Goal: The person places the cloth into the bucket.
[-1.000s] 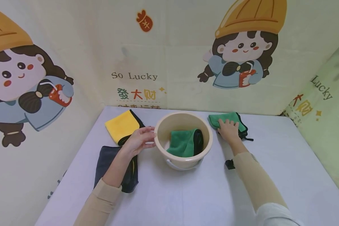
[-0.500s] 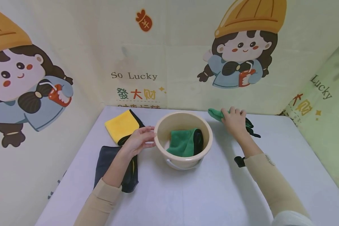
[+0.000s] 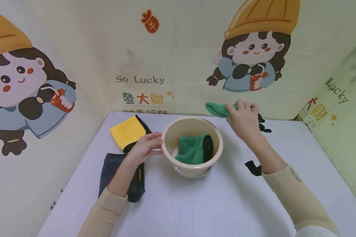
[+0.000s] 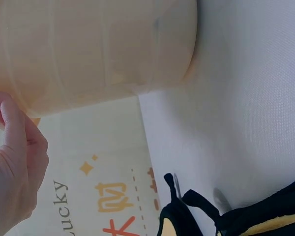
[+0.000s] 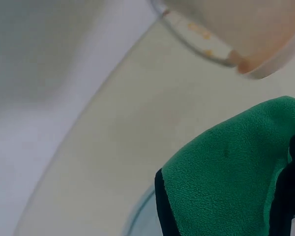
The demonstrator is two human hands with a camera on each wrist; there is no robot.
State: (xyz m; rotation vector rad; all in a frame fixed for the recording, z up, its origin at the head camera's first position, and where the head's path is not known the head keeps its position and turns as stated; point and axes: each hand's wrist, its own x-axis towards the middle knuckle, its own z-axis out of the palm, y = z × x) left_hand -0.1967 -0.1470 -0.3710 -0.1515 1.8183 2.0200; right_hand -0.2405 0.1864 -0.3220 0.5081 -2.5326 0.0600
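Inside the beige bucket [image 3: 192,149] lies a green cloth [image 3: 192,149].

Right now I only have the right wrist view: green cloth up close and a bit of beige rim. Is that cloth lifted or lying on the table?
Observer: Lifted. The right hand grips the green cloth in the air, just behind the right side of the beige bucket.
Operator: Is the bucket empty?
Observer: No, another green cloth with a black edge lies inside it.
Operator: And the other hand?
Observer: The left hand rests against the bucket's left side, fingers at the rim.
Operator: Any cloths left on the table?
Observer: Two on the left: a yellow cloth and a dark cloth that lies under the left forearm.
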